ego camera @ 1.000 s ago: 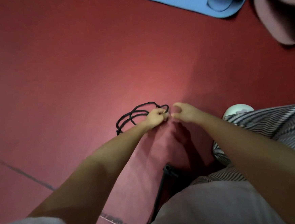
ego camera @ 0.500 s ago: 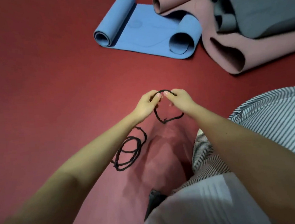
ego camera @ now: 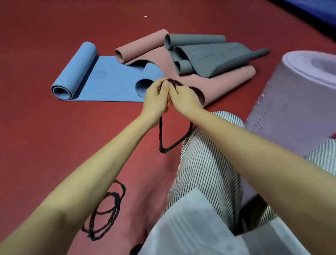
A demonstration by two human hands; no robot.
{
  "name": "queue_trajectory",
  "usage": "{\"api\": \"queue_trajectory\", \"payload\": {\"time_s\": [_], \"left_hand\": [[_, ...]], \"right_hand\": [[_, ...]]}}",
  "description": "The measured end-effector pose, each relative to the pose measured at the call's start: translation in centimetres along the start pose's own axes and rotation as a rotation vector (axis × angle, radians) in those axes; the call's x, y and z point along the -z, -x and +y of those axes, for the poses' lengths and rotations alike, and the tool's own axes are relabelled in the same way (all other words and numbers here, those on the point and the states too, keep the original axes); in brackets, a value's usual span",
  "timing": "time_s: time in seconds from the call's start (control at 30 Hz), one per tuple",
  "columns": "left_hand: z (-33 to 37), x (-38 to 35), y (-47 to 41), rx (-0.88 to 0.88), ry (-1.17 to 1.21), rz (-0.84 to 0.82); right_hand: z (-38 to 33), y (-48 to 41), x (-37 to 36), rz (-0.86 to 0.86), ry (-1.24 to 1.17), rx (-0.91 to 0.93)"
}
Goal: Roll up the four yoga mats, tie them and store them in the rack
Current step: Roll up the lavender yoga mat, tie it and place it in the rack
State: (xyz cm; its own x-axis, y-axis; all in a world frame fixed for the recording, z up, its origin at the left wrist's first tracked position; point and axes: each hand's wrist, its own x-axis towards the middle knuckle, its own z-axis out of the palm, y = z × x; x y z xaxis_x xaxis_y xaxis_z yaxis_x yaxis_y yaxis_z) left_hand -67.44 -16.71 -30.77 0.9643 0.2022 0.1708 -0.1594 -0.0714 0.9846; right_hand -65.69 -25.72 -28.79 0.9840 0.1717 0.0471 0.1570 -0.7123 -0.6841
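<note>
Both arms stretch forward; the left hand (ego camera: 154, 101) and the right hand (ego camera: 183, 99) meet, fingers (ego camera: 160, 87) pinching the top of a black cord (ego camera: 160, 136) whose loop hangs below them. Just beyond the fingers lie the blue mat (ego camera: 107, 79), pink mat (ego camera: 229, 80) and grey mat (ego camera: 208, 57), partly unrolled; to their right, a rolled lilac mat (ego camera: 293, 101). Left of the fingers the red floor (ego camera: 30, 98) spreads wide.

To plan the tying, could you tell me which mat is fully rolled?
The lavender mat at right; the blue mat, pink mat and grey mat lie partly unrolled.
</note>
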Motion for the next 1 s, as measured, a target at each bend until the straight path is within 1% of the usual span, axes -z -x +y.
{"api": "queue_trajectory", "payload": {"time_s": [0.03, 0.17, 0.27, 0.37, 0.47, 0.57, 0.63, 0.7, 0.77, 0.8, 0.83, 0.9, 1.0], "left_hand": [[0.9, -0.9, 0.0, -0.008, 0.026, -0.002], [4.8, -4.3, 0.4, -0.026, 0.133, -0.029], [8.0, -6.1, 1.0, -0.043, 0.198, -0.151], [10.9, -7.2, 1.8, -0.02, 0.268, -0.255], [13.5, -7.7, 2.6, 0.007, 0.394, -0.342], [15.3, -8.4, 3.2, -0.013, 0.398, -0.367], [15.8, -9.1, 3.5, -0.067, 0.296, -0.374], [16.1, -10.1, 3.8, -0.15, 0.141, -0.394], [16.4, -11.2, 3.9, -0.265, -0.039, -0.397], [16.5, -11.7, 3.8, -0.33, -0.132, -0.394], [16.6, -12.2, 3.7, -0.389, -0.229, -0.394], [16.7, -13.0, 3.5, -0.46, -0.446, -0.422], [16.6, -14.0, 3.7, -0.465, -0.828, -0.512]], "right_hand": [[-0.1, 0.3, 1.0, 0.031, 0.019, -0.001], [-0.6, 1.4, 5.3, 0.173, -0.054, -0.028], [-1.0, 2.9, 9.1, 0.225, -0.106, -0.068], [-1.8, 4.7, 12.3, 0.208, -0.253, -0.125], [-2.9, 6.4, 14.9, 0.163, -0.416, -0.135], [-3.5, 8.2, 17.4, 0.148, -0.519, -0.105], [-3.2, 9.3, 19.0, 0.186, -0.481, -0.072], [-2.4, 10.3, 20.4, 0.288, -0.369, -0.006], [-1.1, 11.1, 21.6, 0.378, -0.147, 0.165], [-0.3, 11.3, 22.3, 0.39, -0.016, 0.229], [0.6, 11.5, 22.9, 0.387, 0.103, 0.235], [2.3, 11.9, 24.1, 0.361, 0.259, 0.13], [4.2, 12.5, 25.0, 0.341, 0.354, -0.034]]}}
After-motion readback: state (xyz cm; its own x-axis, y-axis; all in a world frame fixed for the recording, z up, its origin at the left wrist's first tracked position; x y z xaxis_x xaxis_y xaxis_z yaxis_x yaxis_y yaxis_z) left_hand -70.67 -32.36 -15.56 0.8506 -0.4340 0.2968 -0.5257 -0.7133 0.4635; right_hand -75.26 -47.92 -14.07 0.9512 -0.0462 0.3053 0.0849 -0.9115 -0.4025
